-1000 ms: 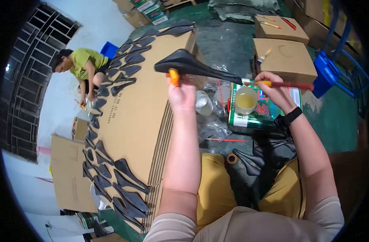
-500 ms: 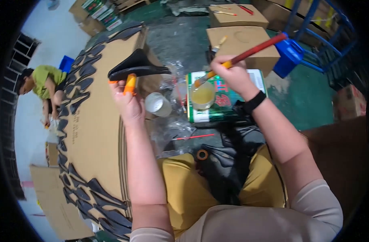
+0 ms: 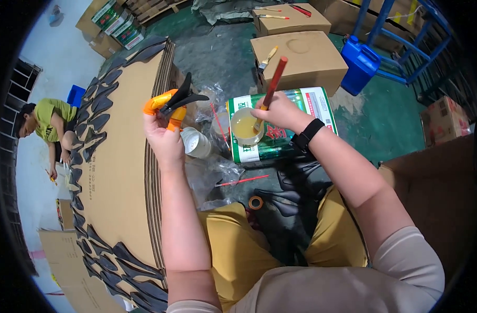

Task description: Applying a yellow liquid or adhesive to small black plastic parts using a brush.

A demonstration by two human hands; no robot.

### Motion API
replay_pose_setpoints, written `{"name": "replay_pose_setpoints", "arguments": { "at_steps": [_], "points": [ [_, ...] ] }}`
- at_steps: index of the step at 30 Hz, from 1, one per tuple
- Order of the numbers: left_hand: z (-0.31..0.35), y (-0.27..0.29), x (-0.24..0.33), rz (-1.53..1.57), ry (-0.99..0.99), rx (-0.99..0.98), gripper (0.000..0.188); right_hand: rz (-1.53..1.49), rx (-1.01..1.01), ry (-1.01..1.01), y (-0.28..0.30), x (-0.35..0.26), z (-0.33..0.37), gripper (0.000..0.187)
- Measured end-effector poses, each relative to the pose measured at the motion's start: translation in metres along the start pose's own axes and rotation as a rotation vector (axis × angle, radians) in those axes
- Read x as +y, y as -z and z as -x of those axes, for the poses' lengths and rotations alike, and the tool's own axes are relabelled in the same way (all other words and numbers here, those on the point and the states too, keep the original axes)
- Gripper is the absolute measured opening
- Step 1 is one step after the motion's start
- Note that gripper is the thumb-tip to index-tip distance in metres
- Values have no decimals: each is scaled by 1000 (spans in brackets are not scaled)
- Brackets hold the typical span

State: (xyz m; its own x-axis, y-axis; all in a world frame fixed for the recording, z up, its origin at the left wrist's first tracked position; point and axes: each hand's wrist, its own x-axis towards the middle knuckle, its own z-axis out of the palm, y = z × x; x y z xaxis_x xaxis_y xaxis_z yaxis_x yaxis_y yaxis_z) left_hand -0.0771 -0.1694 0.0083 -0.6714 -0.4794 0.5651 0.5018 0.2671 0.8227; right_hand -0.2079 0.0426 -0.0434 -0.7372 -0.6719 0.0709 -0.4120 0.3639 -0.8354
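Observation:
My left hand (image 3: 166,140), its thumb and a finger wrapped in orange, pinches a thin black saddle-shaped piece (image 3: 185,100) above the edge of the cardboard stack (image 3: 121,151). The piece is seen nearly edge-on, with two pointed ends. In my right hand (image 3: 284,113) is a paintbrush (image 3: 276,78) with a red and yellow handle, held upright. Its bristles are down in a clear cup (image 3: 237,136) of yellowish liquid. That cup stands on a green and white tin (image 3: 318,101). Beside my left wrist sits a white tub (image 3: 196,143).
Several black pieces (image 3: 109,262) line the stack's left and near edges. Cardboard boxes (image 3: 306,55), one bearing a brush (image 3: 270,56), and a blue jerrycan (image 3: 360,65) stand beyond the tin. A tape roll (image 3: 255,202) lies before me. A co-worker (image 3: 51,122) crouches at left.
My right hand has come down and left, tipping the brush upright into the cup. The black piece has turned from side-on to edge-on in my left hand. The whole view has shifted slightly.

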Motion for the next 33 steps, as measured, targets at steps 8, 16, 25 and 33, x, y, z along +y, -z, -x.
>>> {"name": "replay_pose_setpoints", "arguments": {
  "at_steps": [8,16,25,33],
  "points": [
    [3,-11,5,-35,20,1,36,-301,209,-1,46,-24,6,20],
    [4,-21,1,26,54,-6,37,-895,338,223,76,-70,19,21],
    [5,-30,2,-7,52,-67,35,-721,280,331,67,-87,25,19],
    [5,-28,1,17,45,-123,35,-799,237,323,68,-94,28,20]
  ]
}}
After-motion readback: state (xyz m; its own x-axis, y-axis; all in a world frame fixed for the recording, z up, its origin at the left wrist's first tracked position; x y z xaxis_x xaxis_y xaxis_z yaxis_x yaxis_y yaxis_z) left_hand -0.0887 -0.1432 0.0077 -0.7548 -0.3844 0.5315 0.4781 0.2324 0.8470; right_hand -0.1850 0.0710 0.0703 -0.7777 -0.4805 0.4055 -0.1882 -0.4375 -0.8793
